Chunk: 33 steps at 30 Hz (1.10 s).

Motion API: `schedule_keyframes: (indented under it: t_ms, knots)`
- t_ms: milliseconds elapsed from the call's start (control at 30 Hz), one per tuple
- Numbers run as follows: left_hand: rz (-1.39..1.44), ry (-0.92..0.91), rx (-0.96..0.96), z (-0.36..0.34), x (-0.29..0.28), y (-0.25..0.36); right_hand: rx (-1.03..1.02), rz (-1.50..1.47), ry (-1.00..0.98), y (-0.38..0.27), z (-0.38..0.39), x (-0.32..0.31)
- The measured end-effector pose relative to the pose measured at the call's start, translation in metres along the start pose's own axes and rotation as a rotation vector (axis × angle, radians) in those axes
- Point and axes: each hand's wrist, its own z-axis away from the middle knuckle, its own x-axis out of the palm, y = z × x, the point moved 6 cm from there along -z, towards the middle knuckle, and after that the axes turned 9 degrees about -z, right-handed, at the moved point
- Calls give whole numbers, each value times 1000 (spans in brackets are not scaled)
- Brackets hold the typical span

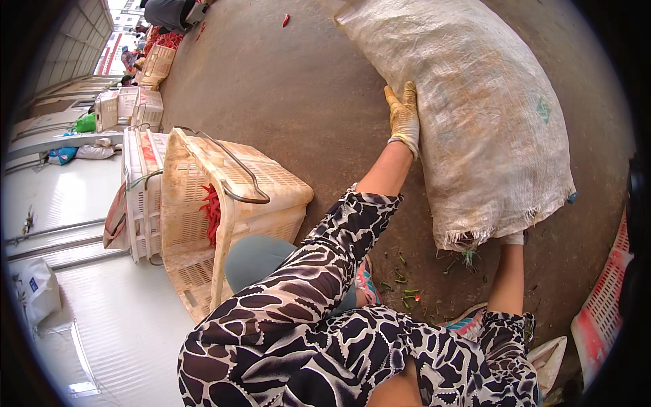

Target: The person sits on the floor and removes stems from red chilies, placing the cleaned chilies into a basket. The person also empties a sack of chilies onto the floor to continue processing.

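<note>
A big, full white woven sack (485, 122) lies on the floor in front of me, stained brownish, its frayed end toward me. My left hand (405, 117), in a yellowed work glove, presses against the sack's left side with thumb and fingers apart. At the sack's near right corner, my right hand (514, 239) reaches under the frayed edge. Only its wrist and a strip of pale glove show; the fingers are hidden beneath the sack. Some green plant bits (468, 256) poke out at that end.
Left of me a whitish plastic crate (264, 180) lies tipped, red chili peppers (211, 216) inside. More crates (146, 105) line the wall. Green scraps (410, 295) litter the floor by my shoes. A red-and-white crate (603, 305) stands at the right. Another person (169, 13) bends far off.
</note>
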Motion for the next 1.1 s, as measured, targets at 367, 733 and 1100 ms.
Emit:
schedule_keyframes:
  t_ms: [367,733,1100]
  knots:
    - [184,-267,15,-76,19,64,0,386,-264,-83,-76,40]
    - [159,-477,-6,-142,38,88,-297,669,-190,-99,-147,-3]
    - [86,121,1075,132,-14,52,54,901,-247,-13,-150,40]
